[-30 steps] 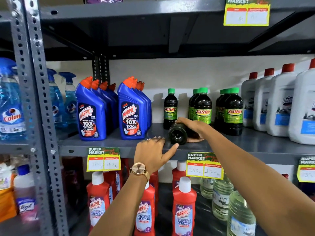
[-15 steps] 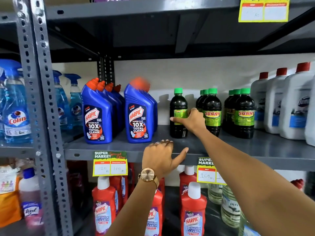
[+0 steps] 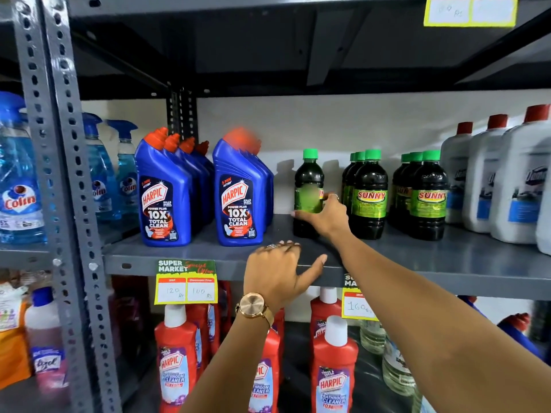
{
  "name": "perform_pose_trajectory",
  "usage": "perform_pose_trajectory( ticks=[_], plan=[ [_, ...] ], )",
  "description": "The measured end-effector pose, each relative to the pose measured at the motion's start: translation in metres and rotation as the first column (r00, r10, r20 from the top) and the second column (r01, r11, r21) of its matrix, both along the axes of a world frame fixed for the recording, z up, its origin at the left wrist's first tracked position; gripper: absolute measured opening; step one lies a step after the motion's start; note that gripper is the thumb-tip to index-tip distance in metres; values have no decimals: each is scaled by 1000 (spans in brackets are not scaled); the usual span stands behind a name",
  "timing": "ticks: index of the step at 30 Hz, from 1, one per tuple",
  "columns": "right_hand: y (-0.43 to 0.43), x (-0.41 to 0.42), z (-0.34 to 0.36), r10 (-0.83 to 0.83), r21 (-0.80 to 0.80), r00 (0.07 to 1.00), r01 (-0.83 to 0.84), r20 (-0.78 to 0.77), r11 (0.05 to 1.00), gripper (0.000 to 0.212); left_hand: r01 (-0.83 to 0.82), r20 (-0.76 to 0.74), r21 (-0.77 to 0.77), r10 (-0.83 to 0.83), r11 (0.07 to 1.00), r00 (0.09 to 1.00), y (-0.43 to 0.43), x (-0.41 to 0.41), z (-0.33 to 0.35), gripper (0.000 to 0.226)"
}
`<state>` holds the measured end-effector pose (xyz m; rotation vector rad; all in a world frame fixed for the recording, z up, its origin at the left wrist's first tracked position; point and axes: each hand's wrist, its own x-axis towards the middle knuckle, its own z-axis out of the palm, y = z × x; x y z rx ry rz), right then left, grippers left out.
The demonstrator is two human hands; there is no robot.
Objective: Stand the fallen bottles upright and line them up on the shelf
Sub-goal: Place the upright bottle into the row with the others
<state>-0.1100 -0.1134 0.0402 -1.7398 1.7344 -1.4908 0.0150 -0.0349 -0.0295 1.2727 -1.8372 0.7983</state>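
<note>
Gripping the upright dark bottle [image 3: 308, 192] at its label, the right hand [image 3: 325, 216] holds it on the shelf [image 3: 190, 254], left of the other bottles. Left hand [image 3: 277, 274] rests open on the shelf edge.

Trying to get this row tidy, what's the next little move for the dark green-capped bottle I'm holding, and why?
Probably slide the bottle right, toward the two Sunny rows, then let go. It already stands upright on the shelf with the right hand around its lower half, but it sits apart, with a gap to those rows. The left hand only rests on the shelf edge.
</note>
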Motion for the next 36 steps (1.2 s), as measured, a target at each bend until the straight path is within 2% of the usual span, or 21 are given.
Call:
perform_pose_trajectory(
  ticks=[2, 4, 5, 7, 8, 9, 13, 16, 19, 22, 28, 36],
  plan=[
    [0, 2, -1, -27, 2, 999, 27, -40, 1000, 92, -3, 3, 7, 3, 1000, 1000, 1, 0, 0, 68],
    [0, 3, 0, -3, 27, 1000, 3, -4, 1000, 100, -5, 3, 8, 5, 1000, 1000, 1, 0, 0, 68],
    [-1, 3, 1, 34, 37, 998, -36, 57, 999, 97, -6, 3, 10, 6, 1000, 1000, 1, 0, 0, 68],
    [3, 3, 2, 86, 37, 986, -93, 142, 995, 69, -12, 6, 6, 12, 1000, 1000, 2, 0, 0, 68],
    [3, 2, 1, 84, 33, 986, -89, 142, 995, 57, -12, 8, 2, 12, 1000, 1000, 2, 0, 0, 67],
    [1, 0, -1, 70, 16, 990, -73, 119, 997, 55, -10, 7, 2, 10, 1000, 1000, 2, 0, 0, 67],
    [3, -1, -3, -20, -16, 999, 21, 31, 1000, 86, -8, 13, 18, 7, 1000, 1000, 4, 0, 1, 68],
    [4, -2, -3, -27, -28, 998, 29, 49, 999, 93, -3, 5, 30, 3, 1000, 1000, 3, 0, 0, 67],
    [2, -3, -4, 15, 10, 997, -16, 73, 1000, 85, -4, -4, 27, 4, 1000, 1000, 3, 0, 0, 66],
    [1, -4, -4, 2, 12, 1000, -3, 25, 1000, 74, 10, -13, 40, -10, 999, 1000, 1, 0, 0, 68],
    [0, -3, -5, -97, 5, 995, 97, -3, 995, 84, 27, -11, 8, -27, 1000, 1000, 0, 0, -1, 66],
    [-1, -6, -4, -66, 17, 998, 65, 15, 998, 73, 42, -19, 39, -41, 998, 999, 0, 0, -1, 65]
  ],
)
